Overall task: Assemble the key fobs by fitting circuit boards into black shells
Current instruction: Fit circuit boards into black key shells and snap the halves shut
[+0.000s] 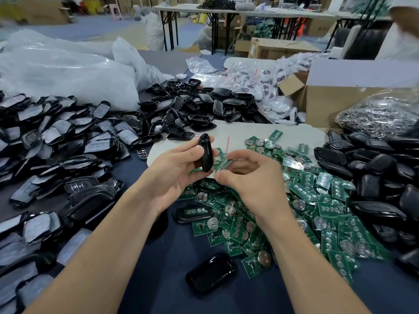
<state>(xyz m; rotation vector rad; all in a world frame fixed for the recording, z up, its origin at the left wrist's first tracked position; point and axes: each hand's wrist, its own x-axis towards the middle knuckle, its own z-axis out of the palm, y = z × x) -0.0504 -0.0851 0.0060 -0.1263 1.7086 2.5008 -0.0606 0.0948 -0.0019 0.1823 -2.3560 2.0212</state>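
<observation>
Over the left edge of the pile of circuit boards (306, 200), the left hand (174, 171) grips a black shell (205, 152) held edge-on, so its inside is hidden. Just beside it the right hand (251, 177) pinches a blurred green circuit board (221, 163) in curled fingers. Whether the board touches the shell is unclear. Left of the pile, heaped film-covered shells (56, 137) run off the frame.

Across the dark counter (158, 279) I see big white plastic bags (68, 71) heaped at far left, a pile of small clear packets (260, 80) beside an open cardboard box (328, 103), and a bag of metal pieces (381, 116) at right. Folding tables (226, 10) stand behind.
</observation>
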